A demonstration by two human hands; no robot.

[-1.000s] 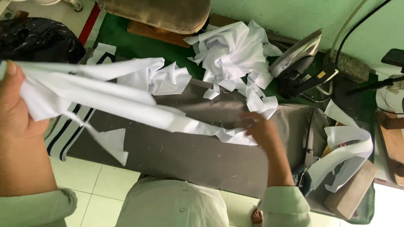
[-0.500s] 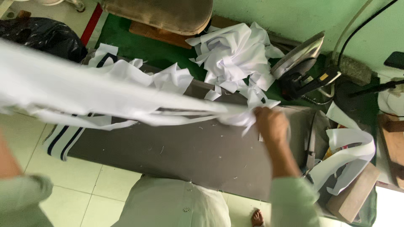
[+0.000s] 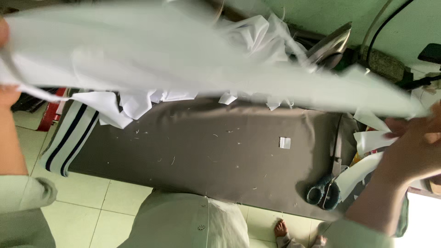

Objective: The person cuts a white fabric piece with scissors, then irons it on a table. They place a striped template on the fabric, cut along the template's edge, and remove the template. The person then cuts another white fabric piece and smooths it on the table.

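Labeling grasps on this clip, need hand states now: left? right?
Left hand: at the frame edge, closed on one end of the white cloth.
Right hand: closed on the other end of the cloth.

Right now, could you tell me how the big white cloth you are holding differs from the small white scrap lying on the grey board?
The big white cloth is stretched in the air between the left hand and the right hand; the small white scrap lies flat on the grey board, untouched. The cloth spans nearly the whole view, while the scrap is a tiny square. The cloth looks blurred, the scrap sharp. Both are white.
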